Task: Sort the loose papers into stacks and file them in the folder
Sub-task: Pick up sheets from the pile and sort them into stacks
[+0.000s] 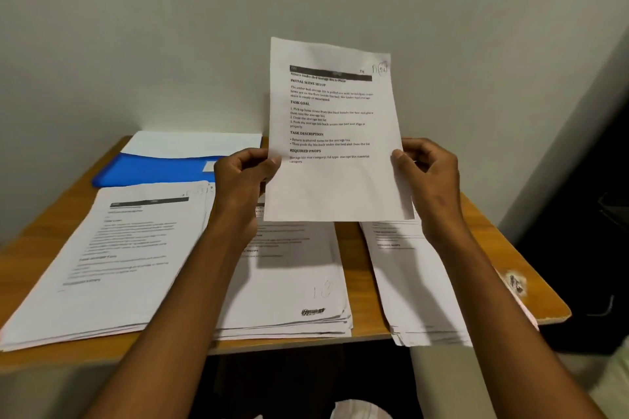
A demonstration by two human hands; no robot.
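Observation:
I hold one printed sheet [332, 133] upright above the wooden table [360, 269]. My left hand [243, 173] pinches its left edge and my right hand [427, 170] pinches its right edge. Three stacks of printed papers lie on the table: a left stack [112, 258], a middle stack [292, 286] and a right stack [415, 286] that overhangs the front edge. A blue folder [156, 168] lies at the back left with a white sheet [190, 143] resting on its far side.
A pale wall [204, 27] rises directly behind the table. The table's right front corner [517, 282] has a chipped spot. Dark space lies to the right of the table.

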